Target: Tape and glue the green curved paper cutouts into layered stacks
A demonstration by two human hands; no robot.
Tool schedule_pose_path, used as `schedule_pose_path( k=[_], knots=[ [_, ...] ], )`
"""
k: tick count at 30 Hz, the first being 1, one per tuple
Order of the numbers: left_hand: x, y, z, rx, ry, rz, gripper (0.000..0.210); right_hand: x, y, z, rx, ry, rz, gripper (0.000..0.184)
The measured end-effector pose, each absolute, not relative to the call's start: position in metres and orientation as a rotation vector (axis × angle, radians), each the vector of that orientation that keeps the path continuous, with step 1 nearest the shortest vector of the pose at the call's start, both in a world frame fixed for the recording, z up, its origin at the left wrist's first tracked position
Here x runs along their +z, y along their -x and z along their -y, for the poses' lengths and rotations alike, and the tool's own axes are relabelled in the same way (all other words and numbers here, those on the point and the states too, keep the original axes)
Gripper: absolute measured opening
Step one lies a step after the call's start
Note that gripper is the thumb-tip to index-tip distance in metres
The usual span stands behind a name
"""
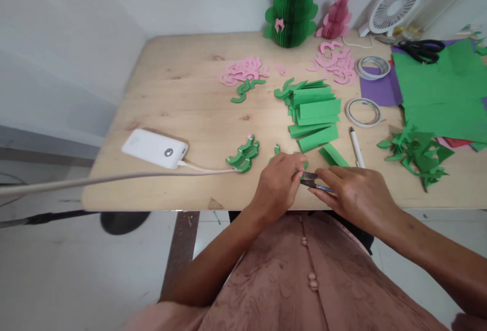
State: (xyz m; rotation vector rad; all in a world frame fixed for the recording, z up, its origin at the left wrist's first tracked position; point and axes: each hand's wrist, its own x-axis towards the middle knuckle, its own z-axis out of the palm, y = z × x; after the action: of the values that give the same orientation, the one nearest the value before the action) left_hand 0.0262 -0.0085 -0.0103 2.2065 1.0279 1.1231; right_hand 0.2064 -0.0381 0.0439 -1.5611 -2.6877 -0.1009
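Observation:
My left hand is closed, with thumb and fingertips pinching a small green piece of paper, mostly hidden by the fingers. Held in my right hand is a pair of small metal snips, its blades pointing left at the pinched paper. Both hands meet over the table's front edge. Left of them lies a cluster of curved green paper pieces with whitish bits on them. Just beyond the hands, a pile of folded green paper strips spreads out, and a white pen lies beside my right hand.
A white power bank with a cable lies left. Pink paper cutouts, a green paper rabbit and a white fan are at the back. Tape, green scraps, black-handled scissors and green sheets lie right.

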Motion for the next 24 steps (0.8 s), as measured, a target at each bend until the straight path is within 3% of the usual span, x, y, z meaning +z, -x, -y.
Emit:
schedule_pose_path(
  k=[4, 8, 16, 24],
  knots=[
    [-0.013, -0.026, 0.012, 1.229, -2.292, -0.995, 0.02, 0.043, -0.209, 0.037, 0.107, 1.662, 2.593, 0.031],
    [-0.01, -0.025, 0.014, 1.23, -1.92, -1.09, 0.021, 0.039, -0.212, 0.037, 0.236, 1.706, 2.555, 0.029],
    [0.003, -0.022, 0.017, 1.114, -1.2, -0.987, 0.032, 0.034, -0.216, 0.039, 0.148, 1.766, 2.564, 0.032],
    [0.013, -0.023, 0.017, 1.077, -0.899, -0.938, 0.034, 0.029, -0.226, 0.045, 0.104, 1.764, 2.462, 0.038]
  ],
)
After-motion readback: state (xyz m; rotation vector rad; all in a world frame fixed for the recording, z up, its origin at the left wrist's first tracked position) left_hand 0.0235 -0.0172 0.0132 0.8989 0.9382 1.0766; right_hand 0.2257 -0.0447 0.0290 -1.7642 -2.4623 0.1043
